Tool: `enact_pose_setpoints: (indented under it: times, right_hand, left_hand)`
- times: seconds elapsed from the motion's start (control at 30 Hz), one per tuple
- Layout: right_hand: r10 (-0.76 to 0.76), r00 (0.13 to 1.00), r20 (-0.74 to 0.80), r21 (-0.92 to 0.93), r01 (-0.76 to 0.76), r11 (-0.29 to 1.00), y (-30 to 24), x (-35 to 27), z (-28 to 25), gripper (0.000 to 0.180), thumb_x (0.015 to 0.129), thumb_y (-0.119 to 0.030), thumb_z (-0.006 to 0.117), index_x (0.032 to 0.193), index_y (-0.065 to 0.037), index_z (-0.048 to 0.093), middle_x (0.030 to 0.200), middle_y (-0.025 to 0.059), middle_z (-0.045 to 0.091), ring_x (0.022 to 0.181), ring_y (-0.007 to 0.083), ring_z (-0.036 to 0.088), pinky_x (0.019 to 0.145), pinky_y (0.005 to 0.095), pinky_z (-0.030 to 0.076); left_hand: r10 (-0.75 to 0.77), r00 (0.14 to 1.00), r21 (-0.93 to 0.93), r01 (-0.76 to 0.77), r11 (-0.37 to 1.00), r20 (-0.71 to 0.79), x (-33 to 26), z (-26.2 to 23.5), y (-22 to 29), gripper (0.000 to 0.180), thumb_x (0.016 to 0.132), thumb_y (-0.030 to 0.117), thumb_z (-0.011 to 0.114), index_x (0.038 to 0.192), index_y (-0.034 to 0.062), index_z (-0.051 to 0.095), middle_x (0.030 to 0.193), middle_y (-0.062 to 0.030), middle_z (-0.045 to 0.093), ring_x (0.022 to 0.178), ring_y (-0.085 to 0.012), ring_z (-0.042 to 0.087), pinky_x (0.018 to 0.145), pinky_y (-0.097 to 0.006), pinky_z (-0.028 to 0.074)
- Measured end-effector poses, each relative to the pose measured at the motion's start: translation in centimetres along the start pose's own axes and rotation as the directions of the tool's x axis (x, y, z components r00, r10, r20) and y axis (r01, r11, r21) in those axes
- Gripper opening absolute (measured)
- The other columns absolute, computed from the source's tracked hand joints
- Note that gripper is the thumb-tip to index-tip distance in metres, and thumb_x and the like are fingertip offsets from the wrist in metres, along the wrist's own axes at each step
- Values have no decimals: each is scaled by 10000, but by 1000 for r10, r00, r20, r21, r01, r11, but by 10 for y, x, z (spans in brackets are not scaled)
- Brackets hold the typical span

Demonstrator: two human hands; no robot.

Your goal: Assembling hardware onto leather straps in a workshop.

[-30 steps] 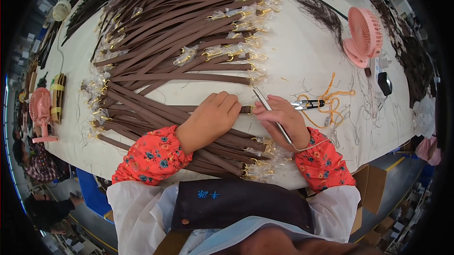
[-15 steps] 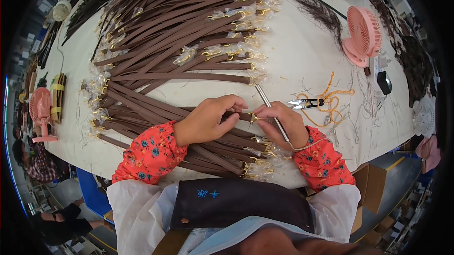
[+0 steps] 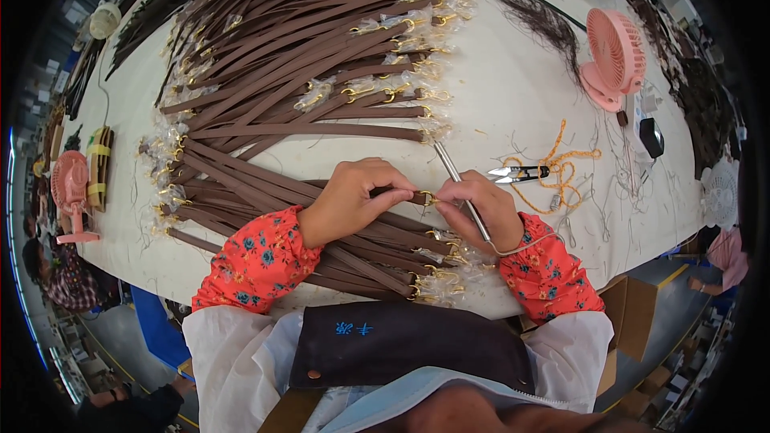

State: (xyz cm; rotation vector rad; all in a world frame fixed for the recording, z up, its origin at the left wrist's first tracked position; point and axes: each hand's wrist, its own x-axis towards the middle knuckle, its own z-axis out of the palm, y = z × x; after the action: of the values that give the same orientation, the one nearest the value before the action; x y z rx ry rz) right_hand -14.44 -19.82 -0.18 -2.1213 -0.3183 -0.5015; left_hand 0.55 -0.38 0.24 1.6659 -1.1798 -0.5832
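My left hand is closed, thumb and fingertips pinching a brown strap near its end. At that end sits a gold metal ring, just past my left fingertips. My right hand is closed around a slim silver pen-shaped tool with a cord at its lower end. Its thumb and fingertip meet beside the gold ring; whether they grip it I cannot tell. Under and around my hands lie several more brown straps, their gold hardware partly wrapped in clear plastic.
A large pile of brown straps covers the far left table. Thread snips and a tangled orange cord lie to the right. Pink fans stand at right and left. An open cardboard box is below the table's right edge.
My left thumb and fingers have closed together on the strap, and the hand has shifted slightly. My right hand keeps the tool almost where it was. A person at lower left has moved.
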Motion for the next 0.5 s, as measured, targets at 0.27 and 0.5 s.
enact_pose_setpoints:
  times: [0.27,0.5]
  right_hand:
    - [-50,999,-17,-28,50,998,5,-1,3,348,794,82,696,1088,-48,562,848,127,561,680,265,577,595,335,470]
    - [-87,996,9,-80,87,993,12,-7,4,378,770,85,671,1105,-50,560,807,92,517,663,237,560,579,328,458]
  left_hand:
    - [154,988,243,-143,959,-26,-7,-6,11,59,846,8,688,880,22,642,946,-83,651,847,-236,612,765,-338,492]
    - [28,999,64,-26,998,-17,-12,8,7,66,922,-11,570,964,14,526,948,-112,603,808,-234,578,752,-300,475]
